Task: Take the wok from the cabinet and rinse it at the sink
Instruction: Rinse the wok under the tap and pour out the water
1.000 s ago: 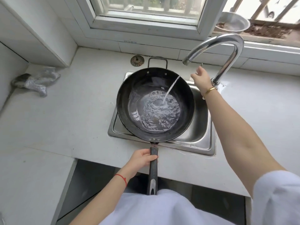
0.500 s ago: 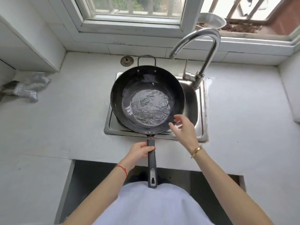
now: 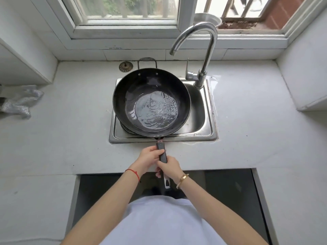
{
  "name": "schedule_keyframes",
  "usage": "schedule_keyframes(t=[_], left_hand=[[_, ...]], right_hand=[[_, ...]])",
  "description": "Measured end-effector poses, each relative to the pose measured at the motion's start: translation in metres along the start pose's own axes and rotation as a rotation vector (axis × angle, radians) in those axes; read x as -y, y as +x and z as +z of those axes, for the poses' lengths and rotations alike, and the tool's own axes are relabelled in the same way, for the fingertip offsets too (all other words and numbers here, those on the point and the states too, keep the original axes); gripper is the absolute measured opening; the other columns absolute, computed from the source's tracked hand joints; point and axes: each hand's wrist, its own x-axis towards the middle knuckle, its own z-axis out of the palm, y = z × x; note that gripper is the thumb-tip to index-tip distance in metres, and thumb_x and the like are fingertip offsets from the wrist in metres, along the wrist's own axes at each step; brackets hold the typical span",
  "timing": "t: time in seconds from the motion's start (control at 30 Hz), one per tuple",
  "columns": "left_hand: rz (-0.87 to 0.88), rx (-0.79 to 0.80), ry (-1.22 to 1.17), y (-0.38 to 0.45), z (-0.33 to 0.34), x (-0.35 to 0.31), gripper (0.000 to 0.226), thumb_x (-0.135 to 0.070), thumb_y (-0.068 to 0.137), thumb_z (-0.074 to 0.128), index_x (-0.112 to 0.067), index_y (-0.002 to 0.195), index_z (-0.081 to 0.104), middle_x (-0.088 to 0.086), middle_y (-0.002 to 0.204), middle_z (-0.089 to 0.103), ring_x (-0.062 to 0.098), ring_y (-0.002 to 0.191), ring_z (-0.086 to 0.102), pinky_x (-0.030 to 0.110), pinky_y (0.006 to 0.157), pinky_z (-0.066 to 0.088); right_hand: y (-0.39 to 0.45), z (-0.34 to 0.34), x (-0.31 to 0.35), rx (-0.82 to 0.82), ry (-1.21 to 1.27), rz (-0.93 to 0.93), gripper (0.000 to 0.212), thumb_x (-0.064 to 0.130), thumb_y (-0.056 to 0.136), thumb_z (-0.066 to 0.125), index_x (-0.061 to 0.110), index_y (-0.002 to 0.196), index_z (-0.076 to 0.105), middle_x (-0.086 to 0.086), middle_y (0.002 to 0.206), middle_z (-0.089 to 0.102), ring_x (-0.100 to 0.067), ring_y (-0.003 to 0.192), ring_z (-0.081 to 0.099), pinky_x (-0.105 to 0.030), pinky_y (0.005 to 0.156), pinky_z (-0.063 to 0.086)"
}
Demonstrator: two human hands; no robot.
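Both hands, left hand (image 3: pixel 150 156) and right hand (image 3: pixel 170 167), are clasping the wok (image 3: pixel 151 102) handle. The wok is sitting over the sink (image 3: pixel 200 106), holding water.

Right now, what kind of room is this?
Most likely a home kitchen: a metal sink is set in a white counter, a curved tap rises behind it, and a black wok holds water.

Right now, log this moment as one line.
wok over sink, holding water | left hand, right hand grip handle | faucet off
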Motion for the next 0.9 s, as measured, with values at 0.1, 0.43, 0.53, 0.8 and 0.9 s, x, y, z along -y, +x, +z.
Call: schedule_keyframes(t=[0.1, 0.43, 0.53, 0.8, 0.9], left_hand=[[-0.011, 0.023, -0.025, -0.002, 0.001, -0.004, 0.031, 0.004, 0.092, 0.057, 0.011, 0.123, 0.057, 0.023, 0.112, 0.063, 0.03, 0.102, 0.062, 0.03, 0.082, 0.055], [0.085, 0.039, -0.1, -0.009, 0.011, -0.001, 0.032, 0.01, 0.092, 0.054, 0.014, 0.123, 0.056, 0.018, 0.112, 0.066, 0.024, 0.103, 0.064, 0.021, 0.072, 0.058], [0.096, 0.068, -0.158, -0.013, 0.015, 0.001, 0.032, 0.009, 0.092, 0.055, 0.012, 0.123, 0.056, 0.019, 0.113, 0.066, 0.022, 0.1, 0.066, 0.019, 0.072, 0.058], [0.149, 0.16, -0.217, -0.021, 0.03, -0.002, 0.026, 0.008, 0.089, 0.059, 0.006, 0.115, 0.063, 0.009, 0.101, 0.075, 0.017, 0.095, 0.071, 0.024, 0.081, 0.058], [0.222, 0.116, -0.175, -0.025, 0.035, -0.008, 0.019, 0.008, 0.087, 0.062, 0.001, 0.104, 0.069, 0.005, 0.09, 0.077, 0.017, 0.09, 0.072, 0.027, 0.083, 0.059]], right_hand=[[0.0, 0.014, -0.001, -0.124, 0.027, -0.031, 0.012, 0.017, 0.09, 0.057, 0.006, 0.086, 0.06, -0.007, 0.064, 0.063, -0.009, 0.034, 0.058, -0.021, 0.04, 0.05], [-0.022, 0.012, 0.001, -0.306, -0.087, -0.176, 0.02, 0.025, 0.093, 0.05, 0.019, 0.075, 0.054, -0.008, 0.064, 0.063, -0.017, 0.039, 0.062, -0.02, 0.032, 0.044], [-0.028, 0.006, 0.001, -0.337, -0.11, -0.2, 0.024, 0.02, 0.092, 0.05, 0.022, 0.068, 0.051, -0.006, 0.059, 0.06, -0.016, 0.037, 0.059, -0.022, 0.031, 0.043], [-0.041, -0.014, -0.001, -0.405, -0.19, -0.311, 0.033, 0.023, 0.093, 0.057, 0.033, 0.064, 0.047, 0.008, 0.059, 0.055, -0.011, 0.049, 0.057, -0.02, 0.041, 0.046], [-0.044, -0.023, 0.006, -0.381, -0.151, -0.319, 0.033, 0.02, 0.093, 0.056, 0.031, 0.063, 0.048, 0.007, 0.057, 0.054, -0.014, 0.046, 0.056, -0.024, 0.04, 0.048]])
